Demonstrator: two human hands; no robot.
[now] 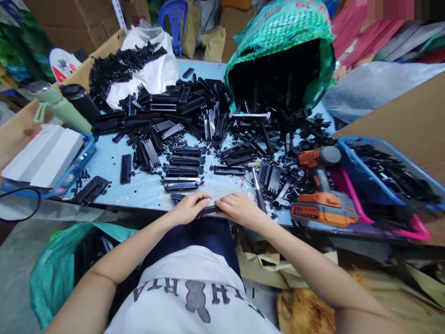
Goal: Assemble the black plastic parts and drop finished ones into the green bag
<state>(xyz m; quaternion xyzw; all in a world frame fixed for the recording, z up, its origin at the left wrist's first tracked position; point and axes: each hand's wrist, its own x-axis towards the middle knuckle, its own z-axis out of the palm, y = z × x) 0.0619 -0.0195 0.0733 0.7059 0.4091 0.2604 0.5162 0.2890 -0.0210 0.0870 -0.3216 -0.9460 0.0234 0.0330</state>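
The parts (184, 162) are moulded in black, slightly glossy plastic. The table (139, 188) is faced smooth and blue. The sack (288, 32) is woven of coarse green plastic. The drill (314, 162) is cased in orange plastic.

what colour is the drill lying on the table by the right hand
Orange with black parts; the drill shows best in the head view.
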